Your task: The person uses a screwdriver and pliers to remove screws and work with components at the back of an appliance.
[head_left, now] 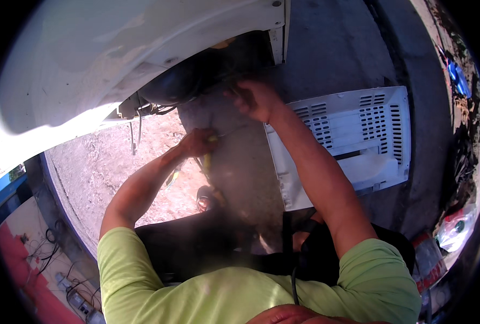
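Observation:
My left hand [198, 143] is closed around a yellow-handled tool [207, 160], whose working end I cannot make out. Further forward and to the right, my right hand [259, 101] has its fingers curled near the dark opening [240, 56] of a large white appliance casing [105, 59]. What lies in those fingers is too shadowed to name. A thin, faint strand runs from beside my left hand toward the right. Inside the opening sits a dark rounded part [170, 86], and loose wires [138, 132] hang from the casing's lower edge.
A white slotted panel [348, 143] lies on the ground under my right forearm. Sunlit rough ground [99, 156] stretches to the left. A power strip [72, 294] with tangled cables is at the lower left. Clear plastic packaging [456, 229] and debris line the right side.

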{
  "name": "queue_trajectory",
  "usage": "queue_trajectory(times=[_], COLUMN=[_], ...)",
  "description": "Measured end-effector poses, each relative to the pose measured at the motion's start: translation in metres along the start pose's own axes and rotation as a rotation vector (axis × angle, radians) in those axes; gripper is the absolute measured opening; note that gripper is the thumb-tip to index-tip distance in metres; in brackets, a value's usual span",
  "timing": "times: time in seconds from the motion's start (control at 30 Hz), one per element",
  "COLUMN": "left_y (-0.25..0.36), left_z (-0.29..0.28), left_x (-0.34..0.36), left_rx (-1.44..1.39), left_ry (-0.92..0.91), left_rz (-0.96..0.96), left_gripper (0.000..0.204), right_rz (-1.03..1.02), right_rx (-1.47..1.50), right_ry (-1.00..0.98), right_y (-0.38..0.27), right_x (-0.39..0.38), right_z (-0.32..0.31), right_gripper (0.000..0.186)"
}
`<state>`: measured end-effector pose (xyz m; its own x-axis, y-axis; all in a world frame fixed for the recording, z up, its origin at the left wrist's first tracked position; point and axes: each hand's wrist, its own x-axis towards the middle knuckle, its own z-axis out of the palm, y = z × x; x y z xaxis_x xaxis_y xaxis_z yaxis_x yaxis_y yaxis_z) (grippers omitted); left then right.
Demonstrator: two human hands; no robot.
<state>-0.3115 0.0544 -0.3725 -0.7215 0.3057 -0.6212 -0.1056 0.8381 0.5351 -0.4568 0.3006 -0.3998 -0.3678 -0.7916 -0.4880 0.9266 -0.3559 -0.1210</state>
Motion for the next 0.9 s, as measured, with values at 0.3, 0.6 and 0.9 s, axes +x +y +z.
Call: queue_trajectory(times=[0.3,0.6,0.9], left_y=[0.01,0.004,0.018], left_z=[-0.001,0.0,-0.002], left_x=[-0.004,0.0,-0.02], left_rx=[-0.037,0.029,0.05], left_ry=[0.043,0.004,-0.053], left_rz=[0.055,0.059,-0.003], left_gripper=[0.034,0.037,0.04], right_rz=[0.038,-0.052,0.072], right_rx=[0.426,-0.157,-1.147], right_ry=[-0.357,0.102,0.294], right_y=[-0.001,-0.001,-0.041], right_x=[-0.002,-0.023,-0.129], right_z=[-0.009,-0.018,0.019], right_gripper=[0.032,0.032,0.045])
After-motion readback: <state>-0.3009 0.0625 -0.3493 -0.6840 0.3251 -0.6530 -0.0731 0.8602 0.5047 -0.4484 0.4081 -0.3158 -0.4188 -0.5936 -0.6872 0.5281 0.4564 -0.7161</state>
